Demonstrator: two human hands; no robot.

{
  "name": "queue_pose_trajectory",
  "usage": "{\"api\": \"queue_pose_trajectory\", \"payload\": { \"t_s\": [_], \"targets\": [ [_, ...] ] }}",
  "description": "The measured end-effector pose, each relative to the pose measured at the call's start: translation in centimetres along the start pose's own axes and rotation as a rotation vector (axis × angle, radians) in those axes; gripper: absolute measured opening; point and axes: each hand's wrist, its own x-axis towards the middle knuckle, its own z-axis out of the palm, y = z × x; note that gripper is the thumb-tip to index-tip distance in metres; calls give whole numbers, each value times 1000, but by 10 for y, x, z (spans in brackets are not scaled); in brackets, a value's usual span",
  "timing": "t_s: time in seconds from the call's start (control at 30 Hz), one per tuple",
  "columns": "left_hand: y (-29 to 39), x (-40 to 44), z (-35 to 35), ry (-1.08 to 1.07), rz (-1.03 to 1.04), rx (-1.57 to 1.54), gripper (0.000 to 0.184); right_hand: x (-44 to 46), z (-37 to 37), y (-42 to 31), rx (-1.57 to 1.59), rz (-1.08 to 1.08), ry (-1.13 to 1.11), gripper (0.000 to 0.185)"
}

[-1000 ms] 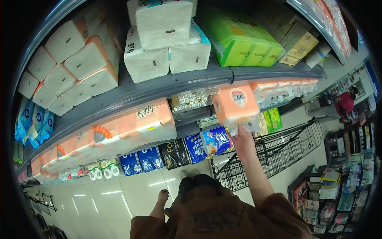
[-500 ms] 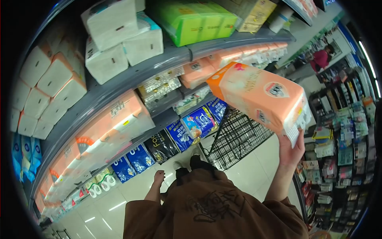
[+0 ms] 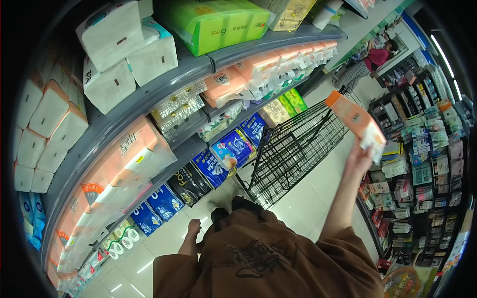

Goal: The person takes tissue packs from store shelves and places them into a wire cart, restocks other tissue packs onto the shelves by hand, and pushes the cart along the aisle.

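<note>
My right hand [image 3: 358, 158] grips the near end of an orange tissue pack [image 3: 357, 118], held out at the right, beyond the shelf and beside the shopping cart [image 3: 295, 154]. The pack is tilted, its far end pointing up and left. My left hand [image 3: 193, 227] hangs low in front of the brown shirt, near the blue packs [image 3: 164, 201] on the bottom shelf. Its fingers are curled, and whether anything is in them is too small to make out. More orange packs [image 3: 223, 84] lie on the middle shelf.
White tissue packs [image 3: 109, 87] and a green pack [image 3: 218, 27] stand on the upper shelf [image 3: 198, 64]. A person in a red top [image 3: 378, 57] is at the upper right. A rack of small goods [image 3: 422, 164] lines the right side, with tiled floor [image 3: 293, 208] below the cart.
My right hand has carried the orange pack away from the shelf, to the right, and it now appears farther off and smaller. The view has shifted; more of the cart shows. My left hand stays low.
</note>
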Motion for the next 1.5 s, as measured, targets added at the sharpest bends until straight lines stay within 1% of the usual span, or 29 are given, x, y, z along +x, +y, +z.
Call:
{"api": "queue_pose_trajectory", "payload": {
  "t_s": [0.03, 0.07, 0.1, 0.13, 0.17, 0.2, 0.23, 0.27, 0.4, 0.5, 0.53, 0.57, 0.67, 0.77, 0.8, 0.83, 0.9, 1.0, 1.03, 1.07, 1.1, 1.13, 1.17, 1.23, 1.3, 1.37, 1.4, 1.5],
  "targets": [
    [-2, -1, -4, -11, 0, -23, 27, 3, -26, 28, -68, 38, -8, 41],
    [-2, -1, -10, -20, 2, -46, 28, 14, -71, 55, -190, 172, 28, 39],
    [-4, 0, -16, -29, 5, -70, 29, -27, -37, 80, -271, 278, 9, 39],
    [-9, 3, -20, -42, 2, -82, 32, -30, -64, 109, -449, 393, 78, 40],
    [-13, 0, -22, -28, -5, -89, 33, -42, -72, 131, -533, 454, 203, 40],
    [-15, -4, -26, -13, -10, -97, 33, -31, -128, 154, -489, 582, 93, 42],
    [-13, -8, -28, 2, -14, -109, 34, -51, -117, 160, -521, 670, 143, 34],
    [-6, -23, -26, 76, -32, -154, 27, -68, -106, 164, -567, 682, 124, 37],
    [-28, -36, -31, 82, -85, -181, 28, -88, -68, 170, -684, 737, 12, 45],
    [-57, -28, -30, 42, -120, -155, 30, -85, -68, 172, -801, 937, -20, 47],
    [-61, -25, -29, 35, -147, -162, 30, -82, -79, 176, -853, 1014, -57, 45],
    [-63, -23, -27, 29, -174, -171, 30, -83, -81, 173, -897, 1033, -80, 44],
    [-54, -20, -21, -2, -143, -192, 29, -92, -88, 171, -989, 1105, -178, 45],
    [-29, -26, -15, 1, -110, -160, 28, -102, -80, 169, -1044, 1042, -197, 46],
    [-16, -27, -12, 22, -103, -149, 28, -103, -69, 166, -1009, 971, -127, 49],
    [-4, -27, -11, 49, -95, -144, 29, -97, -73, 169, -955, 930, -144, 51],
    [11, -19, -11, 76, -42, -134, 29, -77, -84, 176, -947, 887, -110, 52],
    [29, -12, -9, 104, 38, -144, 29, -67, -82, 201, -986, 789, 6, 51],
    [33, -13, -10, 112, 63, -146, 30, -63, -91, 207, -1170, 638, -70, 48],
    [43, -18, -13, 26, 41, -124, 34, -56, -100, 216, -1342, 471, -150, 45],
    [52, -25, -12, 39, 60, -94, 33, -48, -107, 231, -1502, 289, -235, 42],
    [51, -22, -9, 84, 107, -130, 30, -64, -37, 212, -1633, 180, -266, 35],
    [47, -20, -7, 127, 154, -163, 28, -68, -7, 219, -1429, 354, -334, 36],
    [38, -24, -6, 154, 148, -186, 28, -72, 34, 233, -1007, 673, -450, 37],
    [25, -29, -4, 179, 114, -210, 28, -83, 84, 245, -756, 1087, -465, 51],
    [4, -37, -4, 209, 55, -233, 29, -78, 80, 299, -618, 1334, -432, 71],
    [-9, -43, -4, 223, 28, -258, 29, -79, 88, 316, -664, 1360, -448, 88],
    [-43, -69, -4, 253, -73, -356, 30, -70, 106, 361, -654, 1465, -428, 98]
  ]
}}
